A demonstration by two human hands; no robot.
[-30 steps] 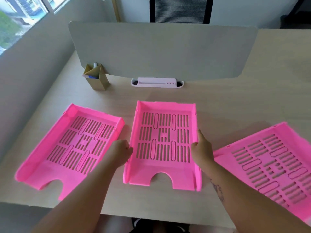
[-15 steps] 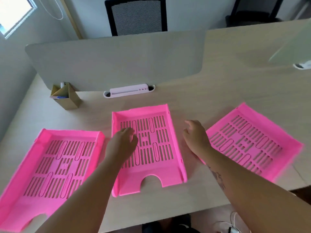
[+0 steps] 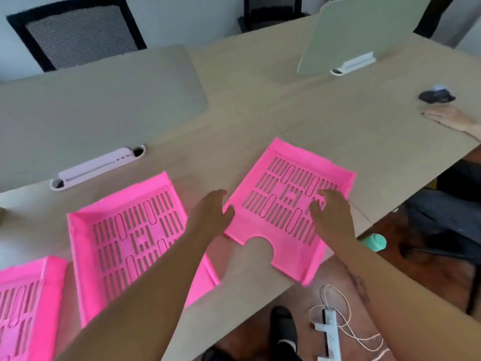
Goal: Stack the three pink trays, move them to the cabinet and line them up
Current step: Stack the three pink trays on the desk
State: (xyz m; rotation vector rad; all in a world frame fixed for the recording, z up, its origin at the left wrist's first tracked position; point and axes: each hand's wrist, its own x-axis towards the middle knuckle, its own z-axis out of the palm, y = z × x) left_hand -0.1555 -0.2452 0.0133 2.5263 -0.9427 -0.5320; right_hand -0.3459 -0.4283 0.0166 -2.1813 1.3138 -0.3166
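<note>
Opening step of the stacking: none of the three pink trays sits on another yet, and I am reaching for the right tray, which lies flat on the table near its front corner, turned at an angle, its notched open end toward me. My left hand is at the tray's left wall, fingers loosely curled, thumb side just against or just beside the rim; contact cannot be confirmed. My right hand hovers over or rests on the slotted floor near the right wall, fingers bent and spread; whether it touches is unclear. Neither hand has closed on anything, so I judge both empty and the grasp not yet made. The middle tray lies just to the left, partly under my left forearm, apart from the right tray, with bare table between them. The left tray shows only in part at the lower left edge, just beside the middle one. The next move, as I judge it, calls for gripping the right tray by both side walls, lifting it clear, squaring it to the middle tray and lowering it so that the walls nest. The cabinet is not in view. Another person's hand rests on the far right of the table.
</note>
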